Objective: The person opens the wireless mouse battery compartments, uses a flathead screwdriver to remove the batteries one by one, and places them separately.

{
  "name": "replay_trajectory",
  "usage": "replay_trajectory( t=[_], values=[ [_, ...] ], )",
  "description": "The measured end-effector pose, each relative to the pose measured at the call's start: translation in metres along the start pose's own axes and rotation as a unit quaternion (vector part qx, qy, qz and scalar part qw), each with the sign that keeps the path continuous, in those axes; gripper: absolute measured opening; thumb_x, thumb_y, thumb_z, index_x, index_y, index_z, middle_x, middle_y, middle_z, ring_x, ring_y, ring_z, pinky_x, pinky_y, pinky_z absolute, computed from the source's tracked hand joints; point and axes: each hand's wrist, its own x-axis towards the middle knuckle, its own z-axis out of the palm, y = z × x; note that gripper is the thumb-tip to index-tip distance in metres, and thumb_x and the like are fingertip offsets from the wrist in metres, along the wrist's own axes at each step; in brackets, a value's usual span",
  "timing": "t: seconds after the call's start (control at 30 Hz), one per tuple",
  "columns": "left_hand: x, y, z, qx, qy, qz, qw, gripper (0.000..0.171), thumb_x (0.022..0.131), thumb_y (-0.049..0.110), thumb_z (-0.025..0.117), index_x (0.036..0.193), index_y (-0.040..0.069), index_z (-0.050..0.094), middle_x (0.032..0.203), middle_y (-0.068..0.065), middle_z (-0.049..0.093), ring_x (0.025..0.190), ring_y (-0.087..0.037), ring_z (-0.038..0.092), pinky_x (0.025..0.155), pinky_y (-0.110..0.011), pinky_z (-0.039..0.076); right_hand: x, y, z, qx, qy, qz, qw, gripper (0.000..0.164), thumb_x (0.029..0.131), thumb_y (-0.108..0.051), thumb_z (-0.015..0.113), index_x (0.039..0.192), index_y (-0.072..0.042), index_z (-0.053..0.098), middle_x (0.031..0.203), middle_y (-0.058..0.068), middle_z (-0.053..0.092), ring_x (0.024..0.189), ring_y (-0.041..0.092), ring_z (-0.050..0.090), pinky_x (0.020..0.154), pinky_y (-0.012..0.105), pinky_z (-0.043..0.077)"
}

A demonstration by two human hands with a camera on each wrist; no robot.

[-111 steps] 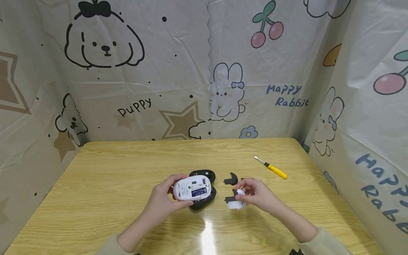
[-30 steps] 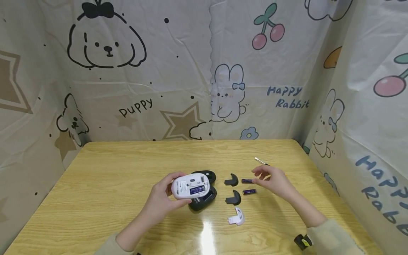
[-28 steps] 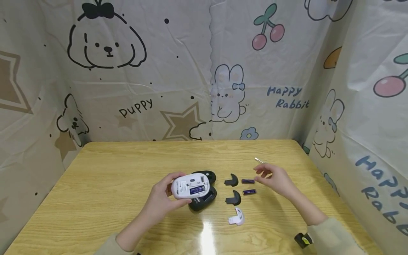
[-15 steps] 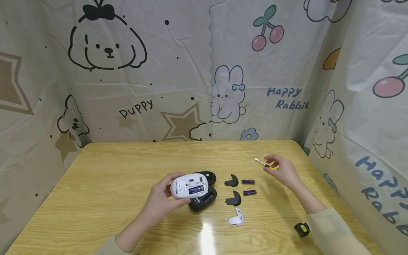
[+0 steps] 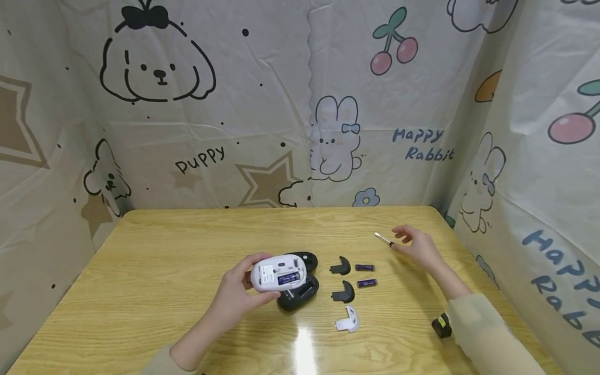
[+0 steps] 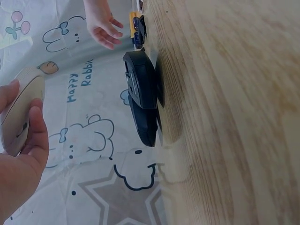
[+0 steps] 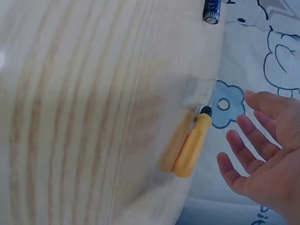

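My left hand (image 5: 241, 284) grips a white computer mouse (image 5: 272, 272) by its left end, underside up. A dark blue battery (image 5: 288, 278) lies in its uncovered compartment. Above the screwdriver (image 5: 383, 239) hovers my right hand (image 5: 416, 247), fingers loosely spread and holding nothing. In the right wrist view the screwdriver's yellow handle (image 7: 193, 146) lies on the table, apart from the fingers; the head view hides that handle behind the hand. Two black mice (image 5: 300, 294) rest on the table just beyond and below the white one, partly covered by it.
Right of the mice lie two black curved covers (image 5: 344, 291), a white cover (image 5: 348, 319) and two loose batteries (image 5: 366, 283). The wooden table (image 5: 187, 245) ends at patterned cloth walls (image 5: 262, 104) at the back and sides.
My right hand set the white cover down near the black ones, then moved away past the loose batteries to the screwdriver. My left hand keeps holding the white mouse, shifted slightly left.
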Motion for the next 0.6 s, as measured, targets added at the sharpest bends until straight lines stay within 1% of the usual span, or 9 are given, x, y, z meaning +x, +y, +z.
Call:
replay_trajectory(
  t=[0.13, 0.23, 0.37, 0.47, 0.6],
  values=[
    [0.000, 0.001, 0.000, 0.002, -0.001, 0.006, 1.0000, 0.073, 0.062, 0.007, 0.087, 0.127, 0.013, 0.054, 0.116, -0.010, 0.060, 0.080, -0.015, 0.063, 0.071, -0.027, 0.056, 0.002, 0.007, 0.002, 0.005, -0.010, -0.002, 1.000, 0.037, 0.084, -0.010, 0.069, 0.118, 0.001, 0.058, 0.109, 0.021, 0.063, 0.093, 0.036, 0.060, 0.080, 0.048, 0.049],
    [0.000, 0.002, 0.000, 0.004, -0.004, 0.012, 0.9999, 0.073, 0.062, 0.007, 0.087, 0.127, 0.012, 0.054, 0.117, -0.010, 0.060, 0.081, -0.015, 0.063, 0.071, -0.027, 0.056, 0.004, 0.012, 0.004, 0.009, -0.020, 0.005, 1.000, 0.037, 0.084, -0.010, 0.069, 0.118, 0.002, 0.059, 0.109, 0.022, 0.063, 0.094, 0.036, 0.059, 0.079, 0.047, 0.050],
    [0.000, 0.003, -0.001, 0.005, -0.005, 0.015, 0.9999, 0.072, 0.062, 0.007, 0.087, 0.126, 0.013, 0.055, 0.117, -0.009, 0.060, 0.082, -0.015, 0.063, 0.071, -0.026, 0.056, 0.005, 0.021, 0.007, 0.008, -0.030, 0.023, 0.999, 0.037, 0.084, -0.009, 0.069, 0.117, 0.003, 0.059, 0.109, 0.022, 0.062, 0.092, 0.033, 0.058, 0.076, 0.041, 0.050],
    [-0.001, 0.003, -0.001, 0.005, -0.005, 0.016, 0.9999, 0.072, 0.062, 0.008, 0.087, 0.126, 0.014, 0.055, 0.117, -0.008, 0.060, 0.082, -0.014, 0.063, 0.071, -0.026, 0.056, 0.007, 0.026, 0.009, 0.003, -0.036, 0.029, 0.999, 0.036, 0.083, -0.008, 0.070, 0.116, 0.003, 0.060, 0.106, 0.022, 0.062, 0.089, 0.031, 0.057, 0.073, 0.037, 0.048],
    [-0.001, 0.002, -0.002, 0.004, -0.006, 0.019, 0.9998, 0.072, 0.062, 0.009, 0.087, 0.126, 0.012, 0.055, 0.118, -0.009, 0.060, 0.083, -0.014, 0.062, 0.071, -0.025, 0.056, 0.008, 0.032, 0.011, -0.008, -0.046, 0.030, 0.998, 0.035, 0.082, -0.007, 0.070, 0.115, 0.002, 0.061, 0.104, 0.021, 0.063, 0.087, 0.030, 0.057, 0.073, 0.039, 0.048]
  ],
)
